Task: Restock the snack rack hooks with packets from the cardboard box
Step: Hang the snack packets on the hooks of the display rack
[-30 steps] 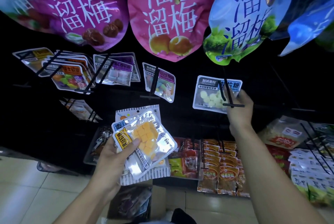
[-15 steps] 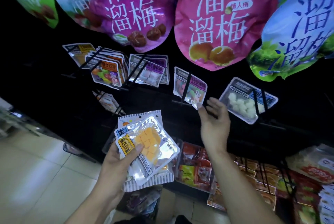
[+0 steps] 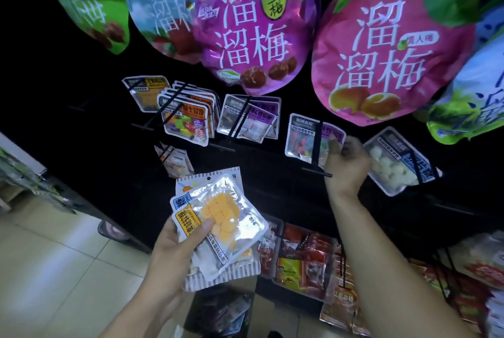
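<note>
Rack [image 3: 272,171]: packets [image 3: 218,217] in left hand [image 3: 174,253].

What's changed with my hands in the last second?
The right hand left the white-candy packet and moved left, now touching the next hanging packet. The left hand keeps its grip on the mango packets.

A dark rack [image 3: 114,130] carries the goods on thin black hooks [image 3: 316,171]. On the top row hang large plum bags [image 3: 253,37] in purple, pink and green. On the middle row hang small clear packets [image 3: 188,122], several on one hook (the others hold fewer). On the lowest row hang red and orange packets [image 3: 302,264]. The rack stands on a pale tiled floor [image 3: 54,269].
</note>
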{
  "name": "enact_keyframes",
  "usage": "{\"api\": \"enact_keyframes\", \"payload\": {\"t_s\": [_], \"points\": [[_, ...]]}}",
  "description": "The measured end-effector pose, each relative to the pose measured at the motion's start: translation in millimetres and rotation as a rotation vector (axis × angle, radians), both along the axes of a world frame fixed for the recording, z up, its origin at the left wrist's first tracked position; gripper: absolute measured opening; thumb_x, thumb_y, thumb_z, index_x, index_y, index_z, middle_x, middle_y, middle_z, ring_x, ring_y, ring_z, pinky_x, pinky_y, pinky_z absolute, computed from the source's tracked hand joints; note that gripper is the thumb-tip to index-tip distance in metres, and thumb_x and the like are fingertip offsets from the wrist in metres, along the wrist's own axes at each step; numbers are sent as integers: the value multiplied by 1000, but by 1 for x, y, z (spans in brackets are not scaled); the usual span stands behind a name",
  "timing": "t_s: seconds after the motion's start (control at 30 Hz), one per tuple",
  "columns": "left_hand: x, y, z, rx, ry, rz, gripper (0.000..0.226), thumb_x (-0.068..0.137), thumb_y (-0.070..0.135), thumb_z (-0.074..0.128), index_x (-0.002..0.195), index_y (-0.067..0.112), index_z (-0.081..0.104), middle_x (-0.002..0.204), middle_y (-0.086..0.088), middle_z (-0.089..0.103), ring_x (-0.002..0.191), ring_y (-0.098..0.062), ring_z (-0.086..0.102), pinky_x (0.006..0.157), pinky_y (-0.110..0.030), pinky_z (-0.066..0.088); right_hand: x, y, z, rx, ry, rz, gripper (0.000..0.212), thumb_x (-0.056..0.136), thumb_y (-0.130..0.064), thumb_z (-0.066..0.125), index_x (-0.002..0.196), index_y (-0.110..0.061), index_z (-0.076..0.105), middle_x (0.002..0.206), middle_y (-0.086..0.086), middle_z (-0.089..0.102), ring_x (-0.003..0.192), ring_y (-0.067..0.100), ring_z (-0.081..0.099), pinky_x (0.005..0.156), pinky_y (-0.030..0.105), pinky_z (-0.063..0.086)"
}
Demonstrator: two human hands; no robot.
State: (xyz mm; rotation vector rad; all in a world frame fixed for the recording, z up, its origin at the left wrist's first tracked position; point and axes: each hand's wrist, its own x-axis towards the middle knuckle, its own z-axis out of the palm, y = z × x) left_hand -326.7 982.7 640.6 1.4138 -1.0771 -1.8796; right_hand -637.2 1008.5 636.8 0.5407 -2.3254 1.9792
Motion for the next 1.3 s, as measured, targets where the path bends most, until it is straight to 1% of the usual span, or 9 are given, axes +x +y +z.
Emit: {"api": "enact_keyframes", "payload": {"t_s": [0.13,0.23,0.37,0.5,0.63,0.83,1.1,1.2,1.3], "points": [[11,-11,0,-7,17,-22,44,77,29,78,120,29,68,109,6,81,93,-14,79,91,-45,55,30,5,-19,-148,-59,-148,23,94,-16,70,114,-15,59,108,2,62,97,7,59,89,23,48],[20,-21,-2,3,24,-20,34,86,22,76,119,29,69,106,8,81,86,-6,78,80,-35,48,65,-3,-36,-142,-116,-119,18,92,-2,70,95,-15,58,88,3,63,81,5,61,83,31,49],[32,-34,-3,28,-6,-37,40,76,30,79,115,31,70,107,5,82,102,-20,76,86,-40,48,94,-44,-40,94,-301,305,29,93,-28,75,119,-24,63,109,-9,70,89,2,69,83,30,58],[47,-50,-2,34,-8,-46,44,74,30,79,117,29,71,110,2,81,105,-24,77,99,-49,52,86,-87,-18,82,-322,328,40,95,-32,71,132,-23,55,125,-10,62,106,4,64,82,13,46],[61,-66,-1,41,-7,-46,44,75,27,80,118,27,71,111,0,81,109,-27,76,109,-54,48,74,-108,-20,116,-323,327,35,95,-32,71,124,-22,55,131,0,62,121,19,60,100,30,47],[76,-84,1,8,14,-55,29,91,16,72,119,25,68,94,12,82,72,1,76,71,-31,44,73,-115,-21,69,-346,240,37,92,-29,74,124,-20,56,127,-1,64,117,18,63,99,35,50],[85,-110,8,-46,71,-127,23,96,12,68,102,33,61,66,31,72,54,17,64,67,-27,38,78,-120,-31,105,-306,249,14,94,-15,71,91,-12,58,73,-7,56,61,-3,55,67,14,43],[87,-119,5,-53,82,-161,25,96,12,68,99,35,60,64,33,70,53,18,63,68,-28,39,87,-115,-34,52,-265,204,24,95,-17,71,85,-6,52,78,9,47,72,15,47,71,26,39],[86,-127,0,-45,79,-194,23,96,15,69,103,36,62,70,31,73,56,17,65,68,-28,40,94,-109,-33,-5,-232,134,19,98,-18,67,86,-15,53,79,2,52,69,6,50,70,16,42]]}}
